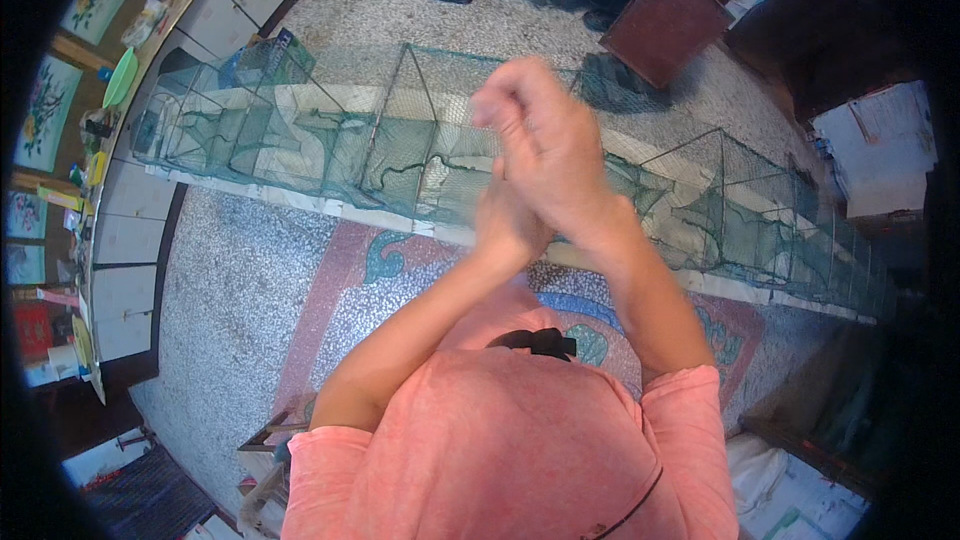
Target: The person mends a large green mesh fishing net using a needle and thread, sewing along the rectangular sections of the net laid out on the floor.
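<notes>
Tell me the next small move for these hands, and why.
Probably part the right hand from the left hand and lower it to the green net: the hands overlap in view, and neither visibly grips the net, which spreads out beyond them. Blur hides whether they hold anything small.

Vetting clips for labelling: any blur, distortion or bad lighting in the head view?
Head view: right hand looks blurred, especially its fingers; white cabinets curve along the rim; corners go black; far right side sinks into shadow, while the speckled floor left of centre is brighter.
</notes>
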`<control>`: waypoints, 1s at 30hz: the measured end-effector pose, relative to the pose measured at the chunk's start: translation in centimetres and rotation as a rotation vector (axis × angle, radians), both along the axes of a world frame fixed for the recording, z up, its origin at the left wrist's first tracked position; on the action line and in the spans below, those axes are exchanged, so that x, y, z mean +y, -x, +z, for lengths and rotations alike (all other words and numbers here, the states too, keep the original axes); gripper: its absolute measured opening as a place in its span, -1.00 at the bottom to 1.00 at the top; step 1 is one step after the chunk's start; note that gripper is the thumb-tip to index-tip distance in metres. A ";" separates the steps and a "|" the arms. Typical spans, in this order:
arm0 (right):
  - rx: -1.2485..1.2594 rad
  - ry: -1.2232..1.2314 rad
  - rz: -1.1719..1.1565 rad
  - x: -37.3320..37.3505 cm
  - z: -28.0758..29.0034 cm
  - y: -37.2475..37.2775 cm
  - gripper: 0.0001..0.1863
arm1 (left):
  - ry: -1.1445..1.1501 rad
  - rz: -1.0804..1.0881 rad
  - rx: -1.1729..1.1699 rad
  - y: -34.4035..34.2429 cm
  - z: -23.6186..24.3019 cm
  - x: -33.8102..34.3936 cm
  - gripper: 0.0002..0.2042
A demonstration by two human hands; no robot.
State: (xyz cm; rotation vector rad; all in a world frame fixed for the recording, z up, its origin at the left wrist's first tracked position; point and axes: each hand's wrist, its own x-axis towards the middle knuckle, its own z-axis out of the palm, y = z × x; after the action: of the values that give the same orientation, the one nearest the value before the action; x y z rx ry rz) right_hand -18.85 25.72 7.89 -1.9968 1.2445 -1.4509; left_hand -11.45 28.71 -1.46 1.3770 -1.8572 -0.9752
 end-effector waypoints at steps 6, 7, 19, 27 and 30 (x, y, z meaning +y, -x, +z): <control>-0.458 0.233 0.014 5.8 7.6 7.3 -0.90 | 0.019 0.116 -0.114 0.8 0.8 0.7 -0.41; -0.523 0.243 0.160 6.9 8.1 8.2 -0.88 | 0.024 0.133 -0.141 0.7 0.4 0.7 -0.40; -0.845 0.297 0.304 9.6 6.7 13.5 -0.88 | 0.353 -0.237 0.081 1.3 3.1 1.2 -0.72; 0.467 -0.042 -0.073 6.2 -0.2 13.9 -0.85 | 0.291 -0.187 0.117 -1.5 2.6 3.0 -0.86; 0.531 -0.174 -0.108 6.3 -1.7 13.4 -0.90 | 0.136 -0.182 0.096 -2.0 3.0 3.5 -0.88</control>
State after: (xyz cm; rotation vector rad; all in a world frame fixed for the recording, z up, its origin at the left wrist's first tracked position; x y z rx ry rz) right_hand -32.24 31.99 6.24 -2.2979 1.6450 -0.8314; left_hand -9.43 32.20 1.52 1.0774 -1.9627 -0.9663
